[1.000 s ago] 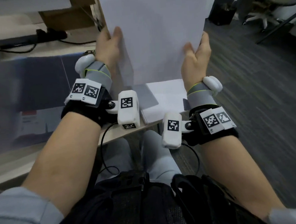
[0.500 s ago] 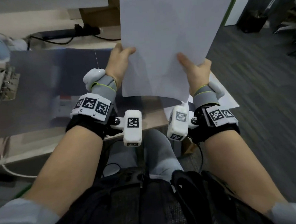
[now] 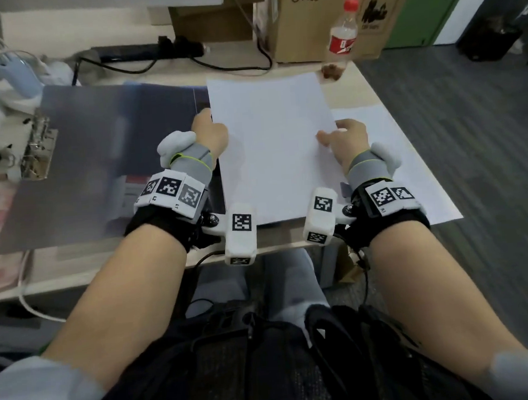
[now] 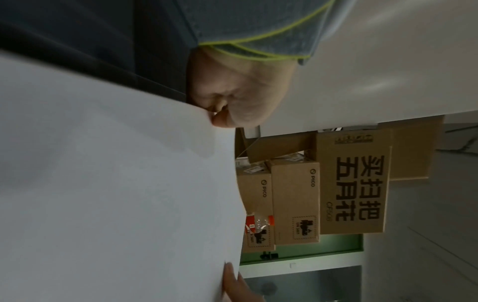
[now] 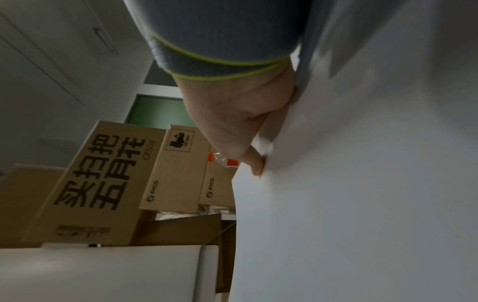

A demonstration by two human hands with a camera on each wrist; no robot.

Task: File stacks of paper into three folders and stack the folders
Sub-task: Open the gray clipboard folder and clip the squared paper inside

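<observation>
Paper stack (image 3: 273, 149) (edges gripped) over open folder (image 3: 103, 154).

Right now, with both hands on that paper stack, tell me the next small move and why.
Probably slide the paper stack leftward onto the open folder. The left hand and right hand grip its side edges, and it lies mostly over the folder's right edge and other sheets, short of the metal clip.

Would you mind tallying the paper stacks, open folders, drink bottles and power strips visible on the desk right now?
Paper stacks: 2, the held stack, gripped by the left hand and right hand, and the stack on the desk
Open folders: 1, the grey folder
Drink bottles: 1, the red-capped bottle
Power strips: 1, the black power strip
Total: 5
</observation>
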